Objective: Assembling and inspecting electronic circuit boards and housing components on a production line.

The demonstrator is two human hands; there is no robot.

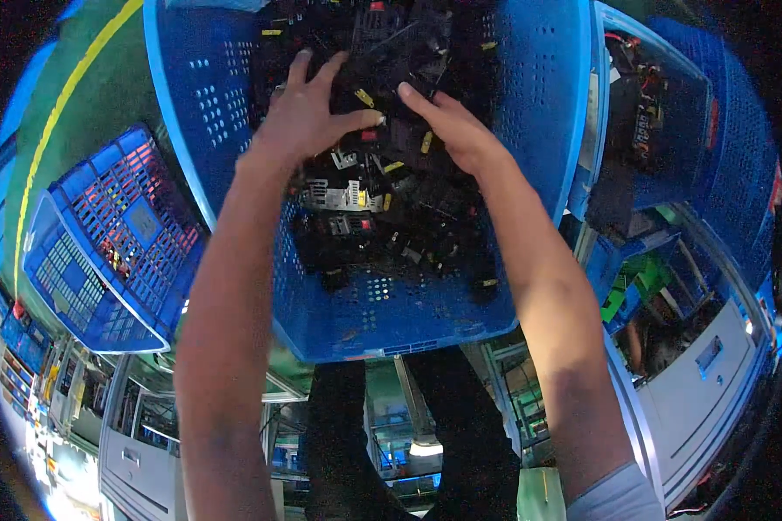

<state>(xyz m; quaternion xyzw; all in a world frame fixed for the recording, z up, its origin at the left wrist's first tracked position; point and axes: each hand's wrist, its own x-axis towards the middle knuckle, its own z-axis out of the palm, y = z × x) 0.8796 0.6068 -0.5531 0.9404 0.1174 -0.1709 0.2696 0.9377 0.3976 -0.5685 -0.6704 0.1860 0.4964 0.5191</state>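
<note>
A large blue plastic crate with perforated walls stands before me, holding a heap of small black plastic parts. My left hand is over the heap's left side, its fingers and thumb spread apart with nothing gripped. Opposite it, my right hand reaches in among the black parts, thumb stretched over a dark piece and its other fingers partly hidden. What it grips is too dark to make out. Below my left hand lie silver metal pieces and small yellow pieces within the heap.
An empty-looking blue lattice basket lies tilted at the left on the green floor. Another blue crate with dark parts stands at the right. Below it is a grey cabinet with green and dark items.
</note>
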